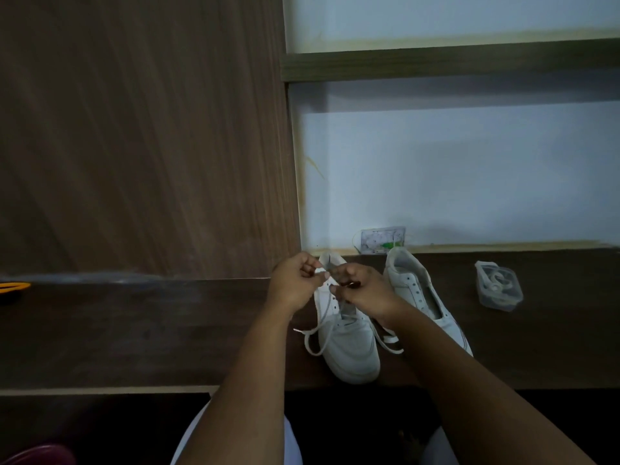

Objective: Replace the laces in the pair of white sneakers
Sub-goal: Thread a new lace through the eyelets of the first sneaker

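Head view: at frame centre, the left hand (295,283) and right hand (360,286) are pinching the lace (322,325) above the left sneaker (349,340) on the table (134,330); threading cleanly probably means keeping the grip near the tip.

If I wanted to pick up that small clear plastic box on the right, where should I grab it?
Come from above and pinch the clear plastic box across its narrower width, fingers on the two long side walls. It sits flat on the dark wooden desk, apart from the laceless sneaker, so both sides look free.
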Demonstrator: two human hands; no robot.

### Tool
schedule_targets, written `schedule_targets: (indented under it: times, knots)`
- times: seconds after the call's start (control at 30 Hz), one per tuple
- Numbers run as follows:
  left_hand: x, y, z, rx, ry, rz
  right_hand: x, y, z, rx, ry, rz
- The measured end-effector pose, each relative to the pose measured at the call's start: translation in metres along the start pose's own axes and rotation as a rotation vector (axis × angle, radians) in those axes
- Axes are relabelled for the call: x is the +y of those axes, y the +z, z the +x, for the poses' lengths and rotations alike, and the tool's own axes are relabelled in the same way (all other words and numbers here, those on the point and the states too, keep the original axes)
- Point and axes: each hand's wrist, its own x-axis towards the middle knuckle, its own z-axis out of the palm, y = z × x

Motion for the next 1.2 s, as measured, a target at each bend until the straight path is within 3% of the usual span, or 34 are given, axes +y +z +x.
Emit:
schedule_targets:
  times: [0.07, 0.17, 0.23, 0.3, 0.43, 0.5, 0.53, 0.6, 0.67, 0.73, 0.87, 0.97, 1.1, 1.2]
  knots:
    - [-0.001, -0.007, 0.001, -0.016, 0.012, 0.127, 0.002, -0.011, -0.001, 0.03, -0.047, -0.116]
    - [-0.005, -0.019, 0.001, -0.149, -0.062, 0.319, -0.005, -0.028, -0.007, 0.111, -0.048, 0.1]
    - [-0.007, -0.025, -0.001, -0.162, -0.142, 0.332, -0.005, -0.039, -0.009, 0.202, 0.015, 0.071]
    - [-0.01, -0.028, 0.0, -0.085, -0.182, 0.234, 0.004, -0.051, -0.007, 0.215, 0.075, -0.112]
    - [-0.004, -0.019, 0.002, 0.052, -0.049, 0.102, 0.004, -0.068, -0.014, -0.286, 0.3, -0.455]
    - [0.007, -0.003, -0.001, 0.016, 0.048, 0.099, 0.006, -0.066, -0.012, -0.35, 0.339, -0.456]
    - [0.012, 0.007, -0.003, -0.037, 0.111, 0.082, 0.008, -0.062, -0.01, -0.261, 0.334, -0.312]
    - [0.02, 0.026, -0.007, -0.141, 0.22, 0.056, 0.01, -0.052, -0.004, -0.049, 0.339, 0.208]
    - [0.023, 0.04, -0.011, -0.215, 0.265, 0.025, 0.001, -0.043, -0.003, -0.045, 0.294, 0.616]
    - [0.025, 0.046, -0.012, -0.268, 0.279, 0.0, -0.008, -0.034, -0.004, -0.01, 0.228, 0.781]
    - [0.024, 0.037, -0.011, -0.33, 0.14, -0.112, -0.008, -0.031, -0.002, 0.199, 0.213, 0.648]
    - [0.014, 0.022, -0.004, -0.25, 0.024, -0.174, -0.003, -0.037, 0.001, 0.32, 0.246, 0.566]
    - [-0.001, 0.008, 0.005, -0.035, -0.158, -0.135, 0.005, -0.041, 0.003, 0.36, 0.266, 0.431]
    - [0.003, 0.016, 0.002, -0.105, -0.251, -0.265, 0.005, -0.037, 0.001, 0.326, 0.21, 0.253]
